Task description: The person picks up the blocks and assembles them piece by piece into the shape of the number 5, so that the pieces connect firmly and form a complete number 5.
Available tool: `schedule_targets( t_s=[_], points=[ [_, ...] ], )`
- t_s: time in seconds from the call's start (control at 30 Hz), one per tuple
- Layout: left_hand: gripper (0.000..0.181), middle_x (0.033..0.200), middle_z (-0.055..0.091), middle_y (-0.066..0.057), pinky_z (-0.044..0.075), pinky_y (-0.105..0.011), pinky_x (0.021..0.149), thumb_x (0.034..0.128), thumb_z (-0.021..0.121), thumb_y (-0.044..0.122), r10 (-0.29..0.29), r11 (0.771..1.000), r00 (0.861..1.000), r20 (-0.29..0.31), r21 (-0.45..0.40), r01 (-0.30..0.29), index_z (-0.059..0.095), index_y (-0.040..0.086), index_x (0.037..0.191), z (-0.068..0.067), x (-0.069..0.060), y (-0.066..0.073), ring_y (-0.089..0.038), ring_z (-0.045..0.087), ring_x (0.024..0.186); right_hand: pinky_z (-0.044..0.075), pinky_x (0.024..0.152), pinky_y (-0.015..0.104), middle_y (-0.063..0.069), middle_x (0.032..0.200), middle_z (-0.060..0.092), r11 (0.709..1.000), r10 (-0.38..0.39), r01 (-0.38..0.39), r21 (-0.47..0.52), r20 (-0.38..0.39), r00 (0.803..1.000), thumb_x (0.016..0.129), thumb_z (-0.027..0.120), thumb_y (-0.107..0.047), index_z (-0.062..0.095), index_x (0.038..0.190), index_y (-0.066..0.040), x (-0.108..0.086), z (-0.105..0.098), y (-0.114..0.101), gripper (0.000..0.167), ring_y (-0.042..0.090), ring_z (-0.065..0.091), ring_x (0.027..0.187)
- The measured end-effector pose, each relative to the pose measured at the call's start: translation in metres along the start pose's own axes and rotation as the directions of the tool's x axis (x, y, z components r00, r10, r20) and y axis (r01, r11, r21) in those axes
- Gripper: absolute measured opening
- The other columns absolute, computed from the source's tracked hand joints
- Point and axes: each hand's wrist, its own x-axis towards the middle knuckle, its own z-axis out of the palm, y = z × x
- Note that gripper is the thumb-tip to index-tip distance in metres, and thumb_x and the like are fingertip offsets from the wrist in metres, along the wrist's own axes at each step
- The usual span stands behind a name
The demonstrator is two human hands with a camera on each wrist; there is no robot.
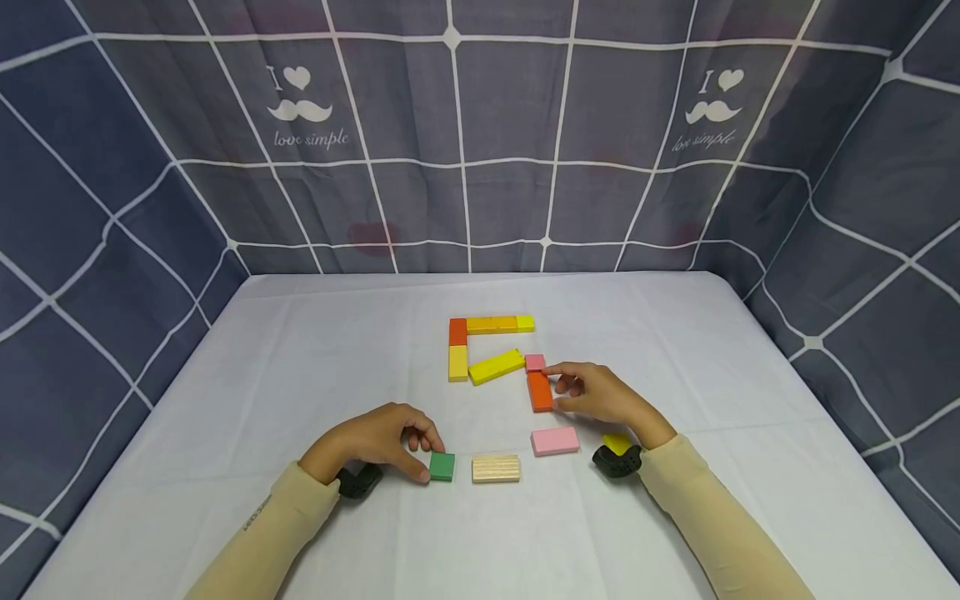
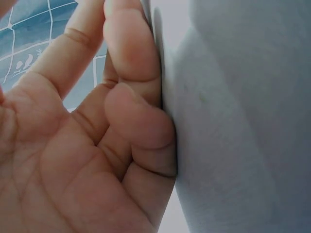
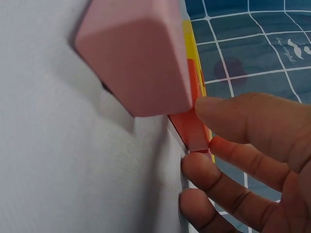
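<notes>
Here, green block (image 1: 442,467) in left grip (image 1: 385,433)

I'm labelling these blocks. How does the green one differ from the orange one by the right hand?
The green block looks roughly square from above; the orange block is clearly longer. A gap parts the green block from the ribbed block; the orange block's end appears to meet a small pink block. Both rest on the white cloth.

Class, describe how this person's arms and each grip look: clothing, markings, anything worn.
The sleeves are pale tan, the left one bearing small dark lettering. A black device sits at each wrist. The left grip and right grip wear no gloves.
</notes>
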Motion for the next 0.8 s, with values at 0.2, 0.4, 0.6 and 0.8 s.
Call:
schedule_targets(
  t_s=[0.2,0.4,0.6,0.8],
  points=[
    [0.027,0.089,0.068,0.006,0.045,-0.021,0.076,0.0781,0.096,0.010,-0.009,1.000,1.000,-0.002,0.003,0.009,0.082,0.013,0.101,-0.0002,-0.0004,0.0007,-0.011,0.055,0.084,0.050,0.082,0.033,0.005,0.105,0.069,0.998,-0.056,0.055,-0.011,-0.006,0.998,0.094,0.082,-0.008,0.068,0.141,-0.002,-0.0008,0.0005,0.0019,0.049,0.019,0.057,0.089],
    [0.028,0.089,0.069,0.006,0.045,-0.021,0.076,0.0776,0.096,0.009,-0.016,1.000,1.000,-0.003,-0.003,0.016,0.082,0.013,0.101,0.0000,-0.0005,0.0014,-0.011,0.055,0.085,0.049,0.080,0.031,0.005,0.107,0.071,0.995,-0.099,0.098,-0.022,-0.014,0.995,0.092,0.085,-0.010,0.071,0.136,0.000,-0.0018,0.0013,0.0018,0.047,0.018,0.057,0.090],
    [0.027,0.089,0.069,0.007,0.045,-0.021,0.076,0.0777,0.096,0.010,-0.009,1.000,1.000,-0.007,0.008,0.009,0.083,0.014,0.101,0.0002,-0.0004,0.0005,-0.011,0.056,0.085,0.050,0.080,0.031,0.005,0.105,0.071,0.995,-0.099,0.099,-0.025,-0.015,0.995,0.092,0.086,-0.009,0.072,0.135,0.001,-0.0010,0.0009,0.0018,0.046,0.018,0.057,0.089],
    [0.027,0.091,0.070,0.007,0.045,-0.021,0.077,0.0779,0.096,0.010,-0.012,1.000,1.000,-0.005,0.005,0.012,0.082,0.014,0.101,0.0002,-0.0004,0.0006,-0.011,0.056,0.085,0.050,0.079,0.031,0.006,0.105,0.071,0.996,-0.088,0.088,-0.020,-0.013,0.996,0.092,0.086,-0.010,0.072,0.135,0.002,-0.0027,-0.0001,0.0010,0.047,0.018,0.057,0.089]
  ],
)
